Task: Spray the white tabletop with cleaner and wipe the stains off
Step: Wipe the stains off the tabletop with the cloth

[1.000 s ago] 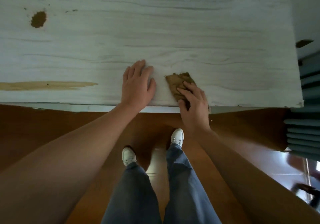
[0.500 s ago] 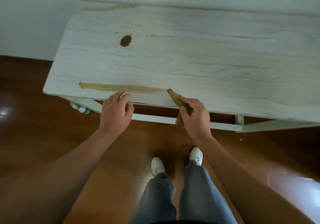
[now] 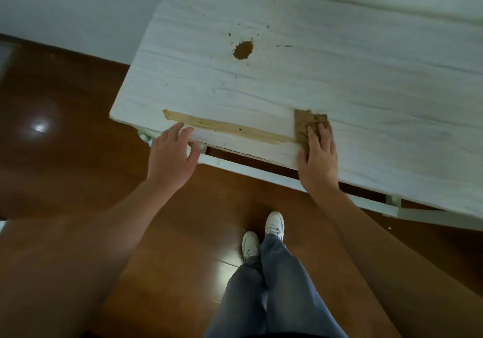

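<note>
Pressing rumpled brown cloth, right hand

**Pale wall, polished wood floor**

A plain pale wall fills the upper left and meets the floor along a dark line. The floor is reddish-brown wooden boards, glossy enough to mirror light: one bright glare spot lies at the left, and a duller sheen lies near the bottom centre. The white wood-grain tabletop stands against the wall, with a white frame rail under its near edge. The light is soft and even.
</note>
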The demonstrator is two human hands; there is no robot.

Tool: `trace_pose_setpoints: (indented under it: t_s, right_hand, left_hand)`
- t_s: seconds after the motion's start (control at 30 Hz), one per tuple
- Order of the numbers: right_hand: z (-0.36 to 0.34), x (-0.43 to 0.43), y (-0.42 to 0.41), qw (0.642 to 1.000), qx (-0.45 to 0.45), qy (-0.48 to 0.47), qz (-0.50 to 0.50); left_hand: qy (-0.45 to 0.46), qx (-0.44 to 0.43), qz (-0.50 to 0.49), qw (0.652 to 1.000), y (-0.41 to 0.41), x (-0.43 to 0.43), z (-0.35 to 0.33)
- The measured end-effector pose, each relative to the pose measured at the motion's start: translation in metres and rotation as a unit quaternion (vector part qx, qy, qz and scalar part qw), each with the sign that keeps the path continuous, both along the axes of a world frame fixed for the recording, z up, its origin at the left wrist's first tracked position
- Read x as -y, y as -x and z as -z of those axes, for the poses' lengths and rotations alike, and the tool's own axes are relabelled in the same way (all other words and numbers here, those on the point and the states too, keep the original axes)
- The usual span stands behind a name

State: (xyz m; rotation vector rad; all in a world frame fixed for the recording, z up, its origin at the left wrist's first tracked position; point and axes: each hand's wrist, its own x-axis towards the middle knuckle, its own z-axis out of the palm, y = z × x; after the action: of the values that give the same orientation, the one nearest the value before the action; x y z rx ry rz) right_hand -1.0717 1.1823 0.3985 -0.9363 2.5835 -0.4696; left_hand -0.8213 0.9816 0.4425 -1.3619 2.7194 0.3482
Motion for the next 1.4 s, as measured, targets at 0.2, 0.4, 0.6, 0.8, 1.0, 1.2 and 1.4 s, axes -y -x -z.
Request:
trace_pose_setpoints:
  t_s: [0.2,0.4,0.6,0.8,1.0,1.2,1.4]
  right_hand:
    - [0.002,0.002,-0.007,1.0,-0.01,-0.004,0.014]
    - [0.001,0.017,-0.021,0.997,-0.016,-0.018,0.069]
    - [0.004,0.053,-0.054,0.988,-0.024,-0.03,0.148]
    - [0.006,0.106,-0.098,0.982,-0.026,0.003,0.186]
    - [0.011,0.145,-0.143,0.99,-0.032,0.048,0.126]
    - [0.015,0.168,-0.18,0.996,-0.033,0.065,-0.044]
    - [0.013,0.177,-0.147,0.991,-0.03,0.037,-0.124]
  left_hand:
    - [0.001,0.014,-0.008,1.0,-0.012,0.034,0.006]
    - [-0.005,0.014,0.025,1.0,-0.033,0.086,0.019]
    - [0.006,-0.019,0.13,0.991,-0.04,0.156,0.034]
    - [0.037,-0.021,0.206,0.978,-0.041,0.208,0.052]
    - [0.055,-0.062,0.193,0.978,-0.045,0.209,0.066]
    - [0.06,-0.077,0.188,0.977,-0.045,0.21,0.069]
    - [0.075,-0.1,0.186,0.975,-0.045,0.211,0.072]
